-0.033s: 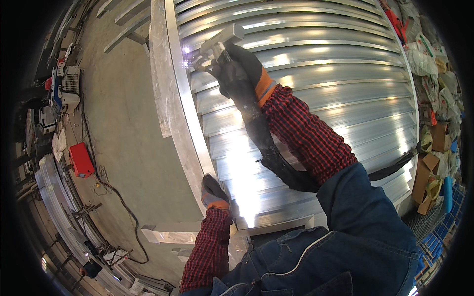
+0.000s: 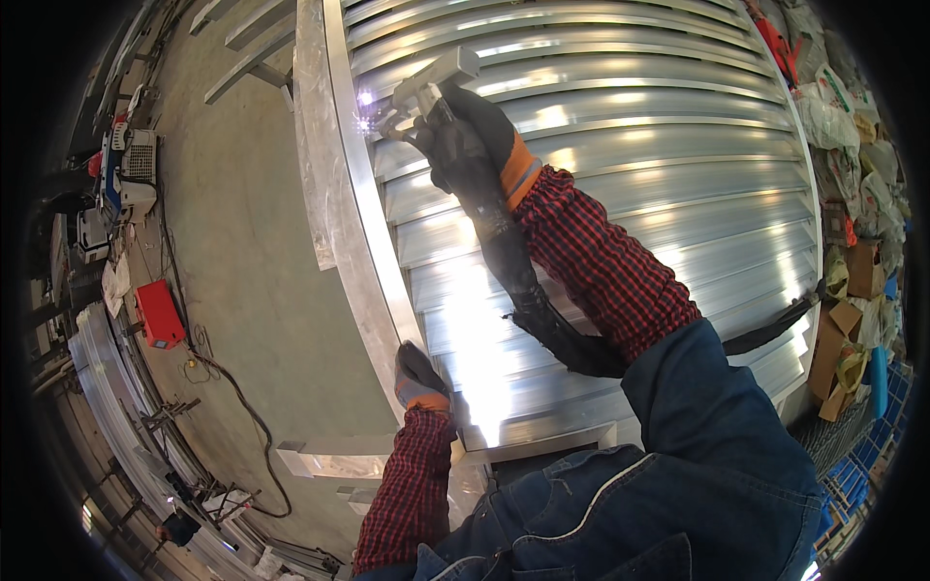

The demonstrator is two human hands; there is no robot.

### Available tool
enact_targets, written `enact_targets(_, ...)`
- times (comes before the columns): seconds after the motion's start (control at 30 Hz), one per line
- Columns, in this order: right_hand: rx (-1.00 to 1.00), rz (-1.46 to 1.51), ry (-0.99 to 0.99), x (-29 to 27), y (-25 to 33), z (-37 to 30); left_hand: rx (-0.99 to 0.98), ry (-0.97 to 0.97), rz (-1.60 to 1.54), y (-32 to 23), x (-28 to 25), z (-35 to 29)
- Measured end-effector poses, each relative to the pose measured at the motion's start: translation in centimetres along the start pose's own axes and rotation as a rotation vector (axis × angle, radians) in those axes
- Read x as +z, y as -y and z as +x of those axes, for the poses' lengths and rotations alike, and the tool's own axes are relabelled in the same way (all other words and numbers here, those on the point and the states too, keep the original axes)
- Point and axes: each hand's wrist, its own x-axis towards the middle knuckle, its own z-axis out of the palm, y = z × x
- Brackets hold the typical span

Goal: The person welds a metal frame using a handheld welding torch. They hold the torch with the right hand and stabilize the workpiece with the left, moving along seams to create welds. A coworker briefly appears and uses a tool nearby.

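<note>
At lower centre, the gloved left hand touches the metal rail, which slants up to the top edge; its closure I cannot tell. At upper centre, the right hand, nearer the purplish glints, is wrapped around a grey tool pointing left railward.

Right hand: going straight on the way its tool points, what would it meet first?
Probably the frame's metal side rail, near the bright sparks: the tool in the right hand aims leftward at it. Depth there is hard to judge.
</note>
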Motion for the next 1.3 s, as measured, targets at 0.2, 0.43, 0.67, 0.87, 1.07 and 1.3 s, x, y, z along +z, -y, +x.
enact_targets(0.2,-0.014,0.061,0.061,-0.1,-0.2,-0.7,-0.117,0.117,0.058,0.2,-0.7,0.2)
enact_targets(0.43,-0.010,0.189,0.105,0.3,-0.6,-0.4,-0.129,0.099,0.010,0.2,-0.5,0.3)
enact_targets(0.67,-0.181,0.031,-0.032,2.9,-3.2,-4.0,-0.070,0.071,-0.018,0.1,-0.4,-0.1)
enact_targets(0.87,-0.477,-1.049,-0.285,9.7,-10.6,-13.4,0.315,0.223,0.358,0.1,-0.9,0.7)
enact_targets(1.07,-0.345,-1.298,-0.201,12.0,-15.0,-17.4,0.014,0.311,0.074,-0.2,-1.9,0.9)
enact_targets(1.3,-0.175,-1.391,-0.062,9.1,-16.8,-20.5,-0.117,0.384,-0.114,-2.1,-2.2,0.5)
